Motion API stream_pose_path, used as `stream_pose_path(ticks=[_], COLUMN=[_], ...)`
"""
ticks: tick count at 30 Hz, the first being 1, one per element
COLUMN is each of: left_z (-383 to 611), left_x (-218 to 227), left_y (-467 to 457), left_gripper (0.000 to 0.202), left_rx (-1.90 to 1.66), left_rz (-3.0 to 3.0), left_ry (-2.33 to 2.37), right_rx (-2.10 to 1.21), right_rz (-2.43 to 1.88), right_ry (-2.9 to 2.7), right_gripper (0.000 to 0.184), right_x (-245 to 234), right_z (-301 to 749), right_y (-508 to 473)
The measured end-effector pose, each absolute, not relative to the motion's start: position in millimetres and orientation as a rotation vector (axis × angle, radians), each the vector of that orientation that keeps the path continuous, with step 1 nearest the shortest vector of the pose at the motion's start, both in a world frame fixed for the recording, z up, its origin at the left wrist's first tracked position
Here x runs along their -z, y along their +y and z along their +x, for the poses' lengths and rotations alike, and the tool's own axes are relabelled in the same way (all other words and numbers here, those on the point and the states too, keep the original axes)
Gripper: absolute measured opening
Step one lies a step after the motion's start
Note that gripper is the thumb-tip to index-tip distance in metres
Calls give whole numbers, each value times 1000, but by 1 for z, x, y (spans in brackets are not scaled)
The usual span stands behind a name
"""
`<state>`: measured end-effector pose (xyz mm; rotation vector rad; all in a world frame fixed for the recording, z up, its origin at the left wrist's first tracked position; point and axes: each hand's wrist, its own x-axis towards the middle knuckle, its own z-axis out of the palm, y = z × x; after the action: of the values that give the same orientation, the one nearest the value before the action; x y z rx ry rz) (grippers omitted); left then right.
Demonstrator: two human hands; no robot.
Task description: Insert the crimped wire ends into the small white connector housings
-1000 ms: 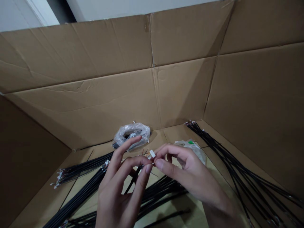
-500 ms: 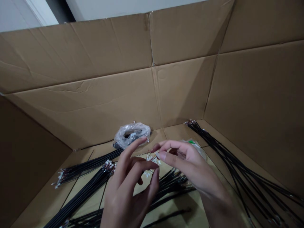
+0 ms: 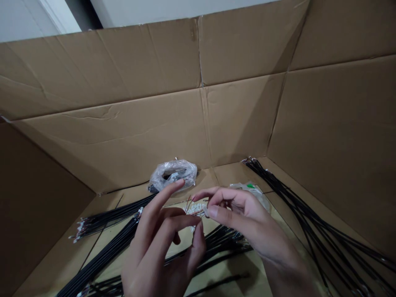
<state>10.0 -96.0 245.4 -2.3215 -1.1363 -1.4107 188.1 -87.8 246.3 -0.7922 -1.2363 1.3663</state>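
Note:
A small white connector housing (image 3: pixel 206 211) sits between the thumb and fingers of my right hand (image 3: pixel 244 212). Thin red and dark wires (image 3: pixel 189 205) fan out just left of it, some reaching toward the connector. My left hand (image 3: pixel 163 243) pinches at the wires with thumb and a finger, its index finger raised and stretched forward. Whether any wire is seated in the housing is too small to tell. Behind the fingertips lies a loose pile of small white connectors (image 3: pixel 195 207). Below the hands, a bundle of black cables (image 3: pixel 213 243) is partly covered by my left hand.
More black cable bundles lie at left (image 3: pixel 108 243) and at right (image 3: pixel 287 198). A clear plastic bag (image 3: pixel 173 173) with dark contents stands at the back; a flat bag with a green mark (image 3: pixel 252 190) lies behind my right hand. Cardboard walls (image 3: pixel 139 136) enclose the surface.
My left hand has shifted slightly left and down. My right index finger has extended left toward the wires, and more of the white pile shows between the hands.

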Motion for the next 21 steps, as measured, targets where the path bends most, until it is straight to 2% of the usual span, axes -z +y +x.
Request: stream_pose_path(ticks=[21], left_z=[14], left_x=[-245], left_y=[-98], left_gripper=[15], left_rx=[1380], left_rz=[-2263], left_ry=[-1134], right_rx=[-1314], right_rz=[-813], right_ry=[-1270], right_gripper=[14], right_x=[-247], right_z=[188], right_y=[-91])
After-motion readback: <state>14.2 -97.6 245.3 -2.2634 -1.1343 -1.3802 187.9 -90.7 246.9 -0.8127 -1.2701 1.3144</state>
